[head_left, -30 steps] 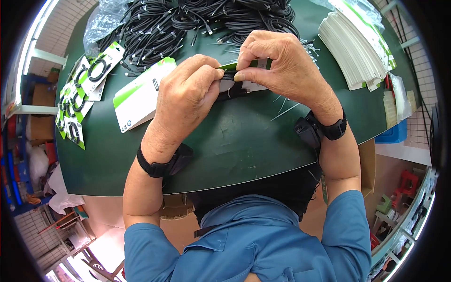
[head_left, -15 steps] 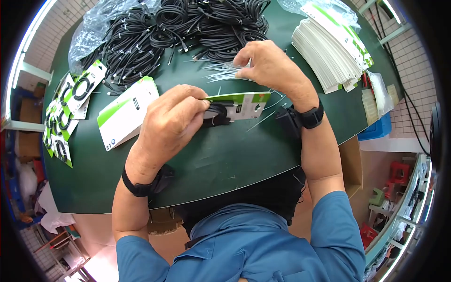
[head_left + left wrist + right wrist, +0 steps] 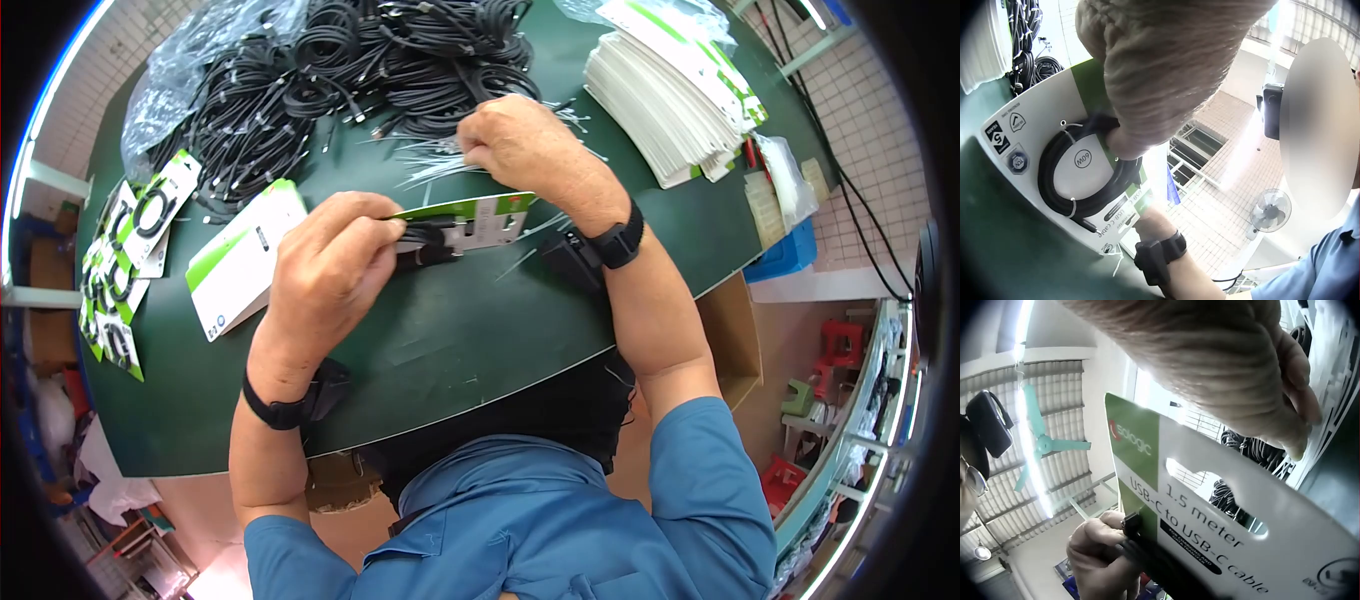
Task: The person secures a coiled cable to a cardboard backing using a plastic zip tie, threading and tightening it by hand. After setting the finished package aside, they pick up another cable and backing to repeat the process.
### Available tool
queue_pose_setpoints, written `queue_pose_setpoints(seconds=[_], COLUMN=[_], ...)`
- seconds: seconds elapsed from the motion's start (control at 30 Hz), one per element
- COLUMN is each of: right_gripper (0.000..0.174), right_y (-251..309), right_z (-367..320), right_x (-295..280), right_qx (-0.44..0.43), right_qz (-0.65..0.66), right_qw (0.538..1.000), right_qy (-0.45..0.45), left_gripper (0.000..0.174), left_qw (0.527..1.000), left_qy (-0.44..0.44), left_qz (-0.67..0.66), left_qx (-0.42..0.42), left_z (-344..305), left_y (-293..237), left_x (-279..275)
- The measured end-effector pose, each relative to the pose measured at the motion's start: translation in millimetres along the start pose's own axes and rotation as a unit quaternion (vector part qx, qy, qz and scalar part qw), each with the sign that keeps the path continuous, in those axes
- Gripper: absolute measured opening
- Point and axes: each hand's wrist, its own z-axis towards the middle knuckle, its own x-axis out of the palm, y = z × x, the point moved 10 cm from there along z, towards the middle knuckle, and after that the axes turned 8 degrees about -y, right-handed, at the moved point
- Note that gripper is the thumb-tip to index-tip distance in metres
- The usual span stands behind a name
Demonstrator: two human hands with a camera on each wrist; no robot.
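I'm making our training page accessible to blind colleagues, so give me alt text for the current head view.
A person's left hand holds a green-and-white card with a black cable at a dark green table, while the right hand is at thin white ties. Black cables are heaped beyond, with carded cables at left and stacked cards at right.

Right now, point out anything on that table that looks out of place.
A minor oddity: a thin white tie lies near the held card, apart from the heap of ties by the right hand.
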Motion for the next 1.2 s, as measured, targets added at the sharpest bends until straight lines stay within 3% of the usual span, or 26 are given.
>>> queue_pose_setpoints(seconds=[0.2, 0.47, 0.57, 0.6, 0.7, 0.73, 0.83, 1.2], right_gripper=[0.010, 0.012, 0.014, 0.014, 0.018, 0.018, 0.018, 0.015], right_y=[0, 12, -5, -3, -30, -28, -31, -9], right_z=[3, 5, 4, 5, 2, 2, -1, -3], right_x=[-12, -38, -53, -55, -50, -51, -40, -19], right_qx=[0.034, -0.038, 0.039, 0.029, 0.175, 0.169, 0.223, 0.260], right_qz=[0.063, 0.095, 0.179, 0.183, 0.287, 0.288, 0.426, 0.560], right_qw=[0.997, 0.985, 0.963, 0.962, 0.924, 0.924, 0.863, 0.784], right_qy=[-0.036, -0.139, -0.200, -0.200, -0.185, -0.185, -0.153, -0.071], left_gripper=[0.022, 0.023, 0.022, 0.022, 0.022, 0.022, 0.023, 0.023], left_qw=[1.000, 1.000, 1.000, 1.000, 1.000, 1.000, 1.000, 0.999], left_qy=[-0.004, -0.003, 0.003, 0.000, 0.006, 0.003, 0.008, 0.015], left_qz=[0.001, 0.018, 0.003, 0.013, -0.007, -0.002, -0.001, -0.011], left_qx=[-0.001, -0.006, 0.012, 0.012, 0.024, 0.025, 0.030, 0.050], left_z=[-1, 0, 0, 0, 0, 0, 0, -1], left_y=[0, 0, -4, -3, -4, -3, -4, -9], left_x=[1, -1, 1, 0, 1, 0, 1, 4])
